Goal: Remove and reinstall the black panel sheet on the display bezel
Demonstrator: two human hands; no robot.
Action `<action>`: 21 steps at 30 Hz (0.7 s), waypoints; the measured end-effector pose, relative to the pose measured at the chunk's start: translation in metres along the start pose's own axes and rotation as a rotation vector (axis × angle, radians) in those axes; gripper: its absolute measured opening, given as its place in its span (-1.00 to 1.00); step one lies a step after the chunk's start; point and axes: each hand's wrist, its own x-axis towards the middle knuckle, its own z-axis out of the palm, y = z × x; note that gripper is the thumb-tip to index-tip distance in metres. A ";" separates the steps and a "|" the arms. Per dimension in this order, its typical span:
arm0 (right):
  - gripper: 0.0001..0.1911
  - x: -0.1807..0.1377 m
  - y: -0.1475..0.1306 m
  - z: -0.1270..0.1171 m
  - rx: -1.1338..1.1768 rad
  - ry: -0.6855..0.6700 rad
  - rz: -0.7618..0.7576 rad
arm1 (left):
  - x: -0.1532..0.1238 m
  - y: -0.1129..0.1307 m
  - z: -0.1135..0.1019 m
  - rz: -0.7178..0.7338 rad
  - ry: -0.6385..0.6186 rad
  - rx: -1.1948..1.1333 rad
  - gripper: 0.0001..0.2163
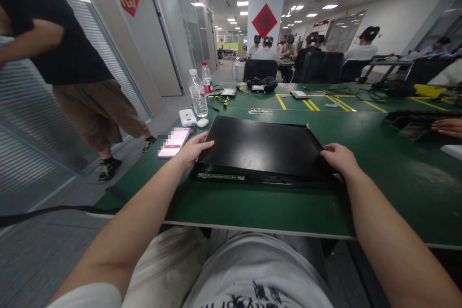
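A flat black display panel [258, 147] lies in front of me over a black frame [285, 179], slightly askew to it. Along the frame's near edge a strip of green circuit board [221, 176] shows. My left hand [195, 149] grips the panel's left edge, thumb on top and fingers underneath, partly hidden. At the right side my right hand [339, 158] is closed in a pinch at the edge where panel and frame meet. Its fingertips are partly hidden, and I cannot tell whether it holds the panel, the frame or both.
On the green table [260, 209], left of the panel, are a phone [173, 142], a white power bank [187, 117] and two bottles, one a clear bottle [198, 94]. Small drives and cables lie farther back. Another person's hand [447, 126] is at far right; a person [61, 43] stands left.
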 end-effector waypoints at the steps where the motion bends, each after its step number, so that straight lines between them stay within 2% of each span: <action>1: -0.67 0.000 0.000 0.000 -0.006 -0.004 -0.003 | 0.000 0.000 0.000 0.001 0.000 0.000 -0.50; 5: -0.61 -0.001 -0.001 0.000 -0.016 -0.015 -0.003 | -0.002 0.001 0.000 0.034 -0.031 -0.010 -0.52; 9: -0.41 -0.003 -0.003 -0.002 0.054 -0.041 0.023 | -0.002 0.001 -0.002 0.089 -0.084 -0.010 -0.49; 12: -0.36 -0.003 -0.003 -0.003 0.100 -0.049 0.027 | -0.001 0.000 -0.003 0.134 -0.112 -0.007 -0.43; 17: -0.52 -0.003 -0.005 -0.003 0.182 -0.009 0.048 | -0.003 0.001 -0.001 0.223 -0.134 -0.008 -0.32; 21: -0.75 -0.006 -0.009 -0.002 0.397 0.009 0.149 | -0.006 0.002 0.001 0.287 -0.160 -0.034 -0.25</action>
